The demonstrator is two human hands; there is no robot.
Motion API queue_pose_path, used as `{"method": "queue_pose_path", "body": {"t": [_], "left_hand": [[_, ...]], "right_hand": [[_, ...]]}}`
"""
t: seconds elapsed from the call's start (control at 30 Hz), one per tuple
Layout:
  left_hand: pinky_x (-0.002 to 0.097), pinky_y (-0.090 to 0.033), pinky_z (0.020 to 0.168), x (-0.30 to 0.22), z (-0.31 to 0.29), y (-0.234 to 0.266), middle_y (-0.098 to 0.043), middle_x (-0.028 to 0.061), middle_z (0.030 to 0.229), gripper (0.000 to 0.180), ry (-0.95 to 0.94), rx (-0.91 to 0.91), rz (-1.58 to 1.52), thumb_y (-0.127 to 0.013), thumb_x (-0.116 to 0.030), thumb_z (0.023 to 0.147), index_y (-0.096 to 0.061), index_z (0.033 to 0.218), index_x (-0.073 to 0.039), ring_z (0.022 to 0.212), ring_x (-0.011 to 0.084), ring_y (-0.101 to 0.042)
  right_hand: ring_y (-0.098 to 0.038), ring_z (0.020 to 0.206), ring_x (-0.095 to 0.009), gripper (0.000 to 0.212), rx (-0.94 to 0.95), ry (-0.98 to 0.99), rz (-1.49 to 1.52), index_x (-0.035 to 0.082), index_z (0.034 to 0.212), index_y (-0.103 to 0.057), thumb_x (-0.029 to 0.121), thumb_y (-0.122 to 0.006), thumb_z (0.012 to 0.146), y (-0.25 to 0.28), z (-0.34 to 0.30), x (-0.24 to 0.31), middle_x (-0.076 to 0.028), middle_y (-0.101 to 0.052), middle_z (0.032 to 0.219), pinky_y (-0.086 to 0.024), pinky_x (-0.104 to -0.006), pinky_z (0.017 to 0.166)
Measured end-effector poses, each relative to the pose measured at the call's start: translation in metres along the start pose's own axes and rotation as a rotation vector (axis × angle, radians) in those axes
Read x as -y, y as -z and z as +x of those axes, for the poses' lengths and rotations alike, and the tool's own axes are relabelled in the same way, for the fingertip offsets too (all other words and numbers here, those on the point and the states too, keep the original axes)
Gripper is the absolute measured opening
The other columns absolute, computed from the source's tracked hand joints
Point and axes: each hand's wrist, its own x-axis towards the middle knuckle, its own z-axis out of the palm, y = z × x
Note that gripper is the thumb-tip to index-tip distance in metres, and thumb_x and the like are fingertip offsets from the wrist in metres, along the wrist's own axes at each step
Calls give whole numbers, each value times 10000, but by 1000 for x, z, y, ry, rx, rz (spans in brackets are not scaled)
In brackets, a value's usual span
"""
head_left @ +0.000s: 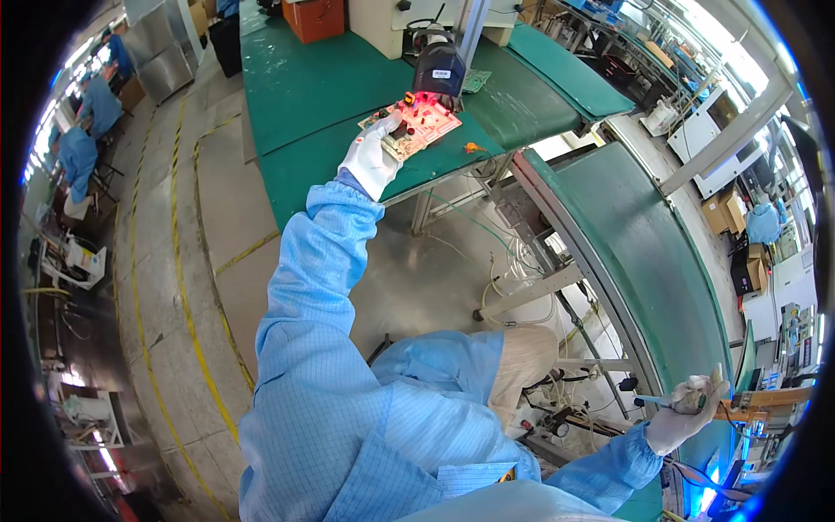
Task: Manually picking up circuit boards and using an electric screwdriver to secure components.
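Note:
My gloved left hand grips the near left edge of a circuit board with several components on it. The board is held over the green table, beneath a dark scanner whose red light falls on it. Far to the right, my gloved right hand is closed beside the conveyor belt. A thin pale-blue pointed tool sticks out of it to the left; its exact kind does not show. What else lies in that palm is hard to make out.
A small orange item lies on the green table near its front edge. Another green circuit board lies behind the scanner. A green conveyor belt curves down the right side. Hoses hang below. An orange bin stands at the back.

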Motion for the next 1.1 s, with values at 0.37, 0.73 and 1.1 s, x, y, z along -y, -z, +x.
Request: {"method": "queue_pose_path", "body": {"t": [0.37, 0.73, 1.1], "left_hand": [[440, -511, 920, 48, -78, -32, -590, 165, 1171, 329, 392, 201, 34, -534, -129, 904, -503, 1203, 4, 1064, 307, -601], [356, -522, 914, 151, -145, -71, -605, 189, 1170, 410, 854, 507, 23, -573, -71, 879, -471, 1248, 76, 1029, 257, -632], [314, -469, 942, 191, -191, -95, -620, 149, 1159, 351, 862, 754, 191, -584, -124, 891, -553, 1190, 58, 1042, 209, -608]], "right_hand": [[-465, 623, -9, 432, 27, -17, 87, 25, 1218, -548, 368, -484, 963, -13, -4, 6, 30, -542, 784, -335, -127, 479], [-467, 626, -9, 437, 107, -66, 197, 40, 1238, -534, 373, -485, 960, -51, -12, 3, 28, -530, 770, -317, -140, 454], [-442, 535, -29, 437, 141, -34, 193, 29, 1186, -542, 383, -465, 941, -66, -12, -1, 8, -509, 715, -290, -135, 389]]}}
